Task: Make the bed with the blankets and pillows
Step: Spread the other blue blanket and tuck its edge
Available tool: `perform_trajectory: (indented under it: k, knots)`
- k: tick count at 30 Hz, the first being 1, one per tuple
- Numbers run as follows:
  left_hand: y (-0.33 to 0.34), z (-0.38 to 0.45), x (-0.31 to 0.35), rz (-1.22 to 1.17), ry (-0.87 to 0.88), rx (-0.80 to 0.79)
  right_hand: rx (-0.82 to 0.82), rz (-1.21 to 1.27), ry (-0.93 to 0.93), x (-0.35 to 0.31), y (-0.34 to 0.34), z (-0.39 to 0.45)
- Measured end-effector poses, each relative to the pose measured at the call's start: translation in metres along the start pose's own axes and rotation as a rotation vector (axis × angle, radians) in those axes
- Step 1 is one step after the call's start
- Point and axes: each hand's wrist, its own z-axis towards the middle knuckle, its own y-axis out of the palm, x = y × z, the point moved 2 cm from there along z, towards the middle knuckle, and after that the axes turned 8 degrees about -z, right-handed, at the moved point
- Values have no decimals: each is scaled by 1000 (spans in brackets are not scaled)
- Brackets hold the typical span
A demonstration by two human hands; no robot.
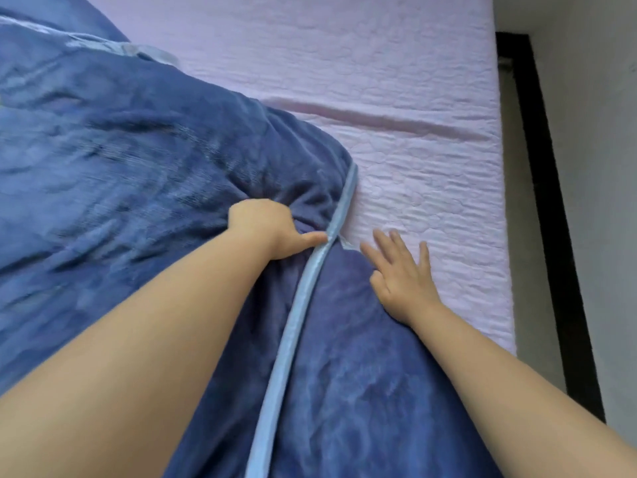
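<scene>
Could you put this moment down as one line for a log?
left hand grips blue blanket by pale trim | right hand open, flat at blanket edge | lilac sheet uncovered

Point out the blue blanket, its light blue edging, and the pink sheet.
blue blanket [113, 160]: head view, on its rumpled top.
light blue edging [293, 326]: head view, midway along the strip.
pink sheet [396, 70]: head view, on bare quilted surface.

Bare lilac mattress [396, 81] open ahead and right; bunched blue blanket [120, 150] blocks left; wall [593, 167] bounds right.
</scene>
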Motion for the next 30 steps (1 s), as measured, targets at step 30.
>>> perform_trajectory:
  k: [30]
  knots:
    - [10,77,-2,-71,115,705,613,-200,-48,24,31,51]
